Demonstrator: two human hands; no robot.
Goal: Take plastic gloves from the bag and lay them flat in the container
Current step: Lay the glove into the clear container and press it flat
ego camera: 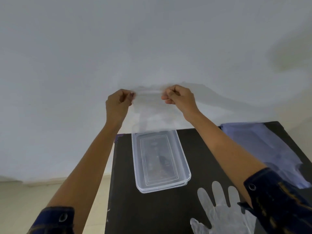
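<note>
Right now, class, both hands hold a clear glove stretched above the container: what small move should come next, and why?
Probably lower the glove straight down. The left hand and right hand pinch its top edge taut, and it hangs above the open container.

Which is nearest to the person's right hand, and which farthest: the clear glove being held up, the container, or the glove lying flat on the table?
From the right hand:
1. Held glove, pinched in its fingers, hanging between both hands.
2. Container, below on the black table.
3. Flat glove, at the table's near edge.
</note>
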